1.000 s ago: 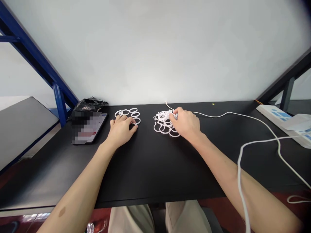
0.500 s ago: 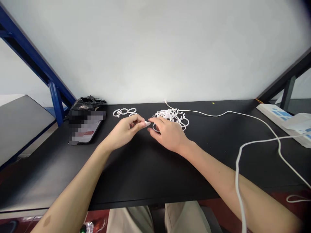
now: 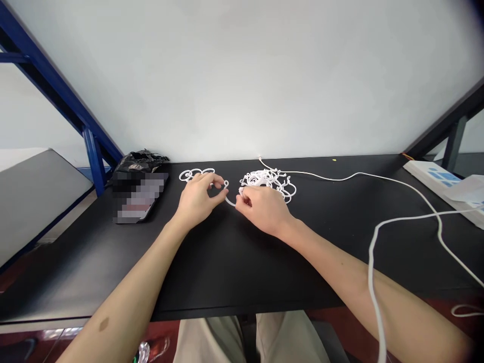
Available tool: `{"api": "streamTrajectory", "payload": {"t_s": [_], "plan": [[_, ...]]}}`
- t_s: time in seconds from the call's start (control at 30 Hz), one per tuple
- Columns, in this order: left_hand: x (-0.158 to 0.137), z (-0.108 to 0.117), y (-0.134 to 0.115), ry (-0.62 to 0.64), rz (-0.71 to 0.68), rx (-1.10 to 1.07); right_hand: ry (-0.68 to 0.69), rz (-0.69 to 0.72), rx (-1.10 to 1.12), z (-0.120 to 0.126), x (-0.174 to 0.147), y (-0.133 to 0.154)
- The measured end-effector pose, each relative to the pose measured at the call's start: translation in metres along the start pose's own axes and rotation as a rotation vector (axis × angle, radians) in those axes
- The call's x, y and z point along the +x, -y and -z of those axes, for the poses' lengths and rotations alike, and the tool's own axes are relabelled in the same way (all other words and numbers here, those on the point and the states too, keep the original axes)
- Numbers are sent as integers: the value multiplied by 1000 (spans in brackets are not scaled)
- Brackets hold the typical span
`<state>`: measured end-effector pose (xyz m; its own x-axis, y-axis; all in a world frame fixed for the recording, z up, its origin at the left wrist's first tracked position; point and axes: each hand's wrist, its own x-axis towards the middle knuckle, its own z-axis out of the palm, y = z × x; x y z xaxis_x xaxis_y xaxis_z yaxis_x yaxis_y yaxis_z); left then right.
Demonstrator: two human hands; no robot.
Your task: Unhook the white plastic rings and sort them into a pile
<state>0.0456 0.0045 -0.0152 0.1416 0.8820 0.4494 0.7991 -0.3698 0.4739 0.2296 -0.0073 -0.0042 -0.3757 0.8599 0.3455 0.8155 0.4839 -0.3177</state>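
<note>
A short white cord piece with a small eyelet at one end curves in the gap between my hands. My right hand is closed, pinching its other end between thumb and fingers. Beside the eyelet, my left hand has its thumb and index finger apart, with nothing gripped. Behind my right hand lies a tangled pile of similar white looped pieces, partly covered by it. Several white loops rest behind my left hand, which hides part of them.
A phone-like dark device, partly blurred out, lies at the left of the black table beside a crumpled black plastic bag. A white cable crosses over my right forearm. A white and blue package sits at the right.
The white piece, held bunched in my left fingers before, now stretches out in a curve from my right hand. My left fingers have parted; my right fingers have closed.
</note>
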Motion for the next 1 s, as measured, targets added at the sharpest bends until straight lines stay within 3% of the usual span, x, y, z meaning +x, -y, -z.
{"api": "streamTrajectory", "payload": {"t_s": [0.13,0.27,0.47,0.77,1.0], "plan": [[1,1,14,20,-34,25,-65,-42,52,5,3,-9],[0,-5,33,84,16,255,-141,-203,7,16,13,-35],[0,-3,39,120,27,410,-13,-453,-216,25,25,-64],[-2,0,20,119,-24,259,-16,-414,-247,19,22,-59],[-2,2,9,24,-50,54,-97,-332,-205,26,18,-45]]}}
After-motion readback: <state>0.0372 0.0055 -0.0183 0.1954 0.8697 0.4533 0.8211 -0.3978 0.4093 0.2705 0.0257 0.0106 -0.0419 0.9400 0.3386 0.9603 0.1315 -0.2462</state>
